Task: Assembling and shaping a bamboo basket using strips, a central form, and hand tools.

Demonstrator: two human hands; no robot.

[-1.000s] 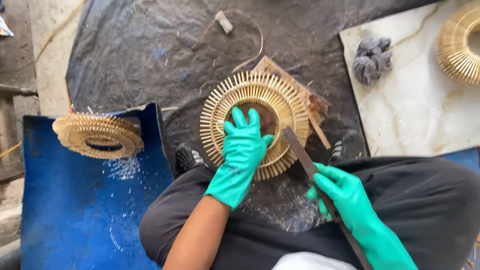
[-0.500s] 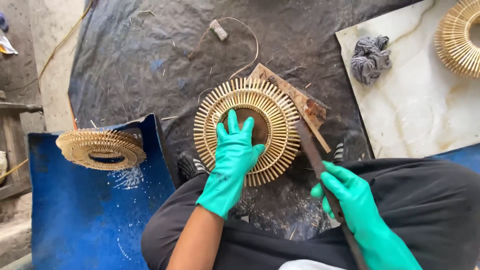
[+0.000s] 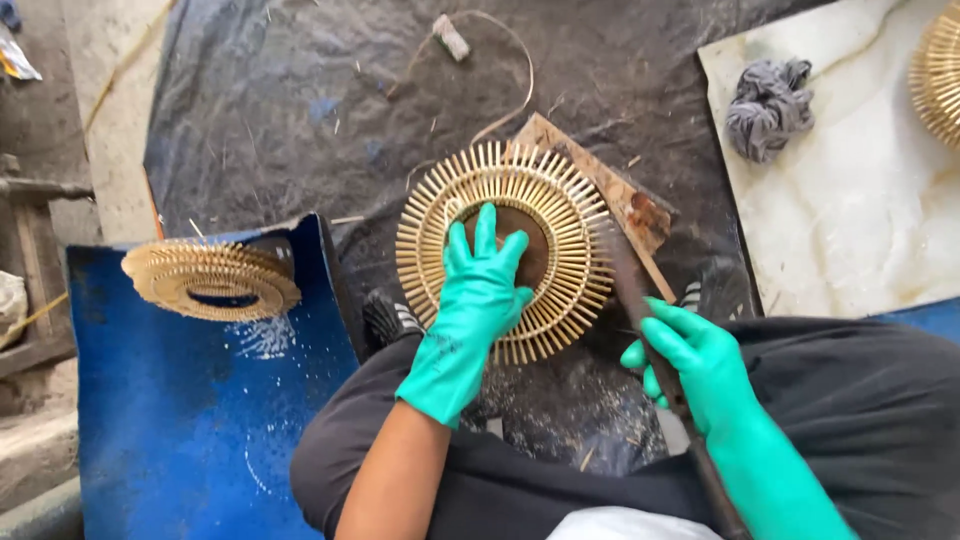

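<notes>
Gloves green, we press our left hand (image 3: pixel 478 290), fingers spread wide, flat on the round bamboo-slat frame (image 3: pixel 505 250) on the black tarp (image 3: pixel 270 110); at four o'clock our right hand (image 3: pixel 700 365) grips a long dark blade (image 3: pixel 625 280).

The dark tarp (image 3: pixel 300 110) lies open above and to the left of the bamboo ring (image 3: pixel 505 250), crossed only by a loose cane strip (image 3: pixel 500 60). A wooden board (image 3: pixel 620 205) crowds the ring's right edge, with the long blade (image 3: pixel 630 290) just beside it. The person's knees close the near side, and a blue sheet (image 3: pixel 180 420) carrying a second ring (image 3: pixel 210 280) blocks the left.
</notes>
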